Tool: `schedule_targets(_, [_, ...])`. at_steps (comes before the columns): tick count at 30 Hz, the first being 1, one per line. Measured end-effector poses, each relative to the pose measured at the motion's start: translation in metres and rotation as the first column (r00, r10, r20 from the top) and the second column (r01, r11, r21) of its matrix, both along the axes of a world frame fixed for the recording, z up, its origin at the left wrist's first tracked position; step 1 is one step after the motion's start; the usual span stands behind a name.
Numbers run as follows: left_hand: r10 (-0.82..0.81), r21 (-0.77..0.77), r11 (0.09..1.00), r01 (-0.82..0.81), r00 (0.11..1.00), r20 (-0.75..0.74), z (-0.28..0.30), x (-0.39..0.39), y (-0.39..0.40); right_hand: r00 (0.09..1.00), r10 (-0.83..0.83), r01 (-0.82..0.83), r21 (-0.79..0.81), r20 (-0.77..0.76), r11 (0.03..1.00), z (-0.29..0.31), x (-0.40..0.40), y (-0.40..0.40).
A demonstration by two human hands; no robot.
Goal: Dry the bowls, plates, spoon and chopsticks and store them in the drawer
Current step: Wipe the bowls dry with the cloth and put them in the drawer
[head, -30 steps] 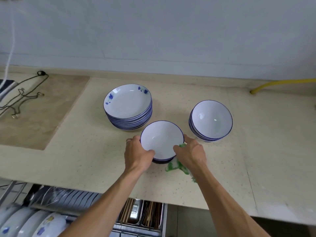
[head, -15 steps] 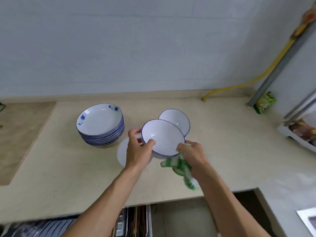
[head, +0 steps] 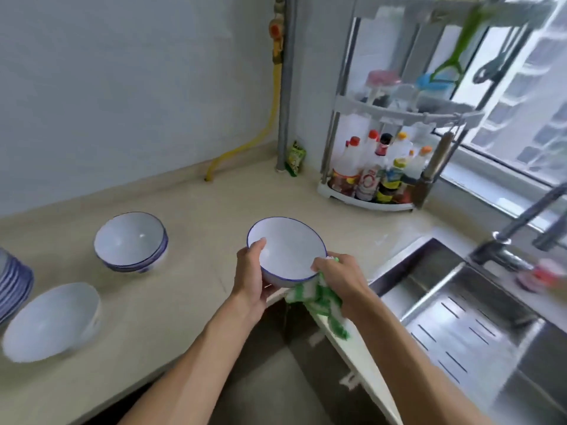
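A: Bowl (head: 288, 256) front and centre, glossy white with a thin blue rim, being held up over the inner corner of the beige speckled countertop (head: 196, 271). Left hand (head: 250, 282) is gripping its near-left side, thumb hooked over the rim.

B: And the right hand (head: 339, 279) is clutching a green-and-white cloth (head: 319, 297) against the bowl's right rim, the fabric hanging crumpled below.

A: Anything crowding them?

B: Left of the hands, a stack of matching bowls (head: 132, 242) is sitting on the counter, with a single white bowl (head: 52, 322) nearer the edge, blurred. Blue-striped stacked plates (head: 12, 286) are peeking in at the far left.

A: To the right, a brushed steel sink (head: 478, 326) with a slotted drainboard, and a grey faucet (head: 518, 228) leaning over it.

B: Behind, a white corner rack (head: 368, 197) is carrying capped sauce bottles (head: 372, 170).
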State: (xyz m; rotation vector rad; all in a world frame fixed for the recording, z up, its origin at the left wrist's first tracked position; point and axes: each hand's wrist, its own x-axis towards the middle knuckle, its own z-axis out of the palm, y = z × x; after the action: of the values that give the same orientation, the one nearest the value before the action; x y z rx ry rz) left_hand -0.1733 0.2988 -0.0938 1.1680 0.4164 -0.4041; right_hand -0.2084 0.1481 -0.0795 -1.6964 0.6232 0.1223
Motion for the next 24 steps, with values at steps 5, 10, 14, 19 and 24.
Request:
schedule_targets(5, [-0.053,0.094,0.994,0.052,0.999,0.009,-0.017,-0.018,-0.127,0.999,-0.033,0.032,-0.063,-0.025,0.997,-0.014,-0.04,-0.126])
schedule_targets(10, [-0.196,0.304,0.939,0.159,0.976,0.097,-0.03,-0.033,-0.211,0.97,-0.242,0.24,-0.037,-0.04,0.97,-0.032,-0.086,-0.216])
schedule_targets(14, [-0.397,0.547,0.793,0.269,0.909,0.127,-0.038,-0.048,-0.257,0.917,-0.396,0.395,-0.024,-0.041,0.918,-0.049,-0.109,-0.258])
schedule_targets(19, [-0.676,0.765,0.536,0.356,0.724,0.137,-0.054,-0.064,-0.305,0.876,-0.479,0.48,0.001,-0.052,0.878,-0.063,-0.131,-0.291])
schedule_targets(24, [-0.797,0.842,0.356,0.405,0.602,0.047,-0.057,-0.068,-0.328,0.846,-0.529,0.529,-0.021,-0.072,0.849,-0.076,-0.147,-0.311])
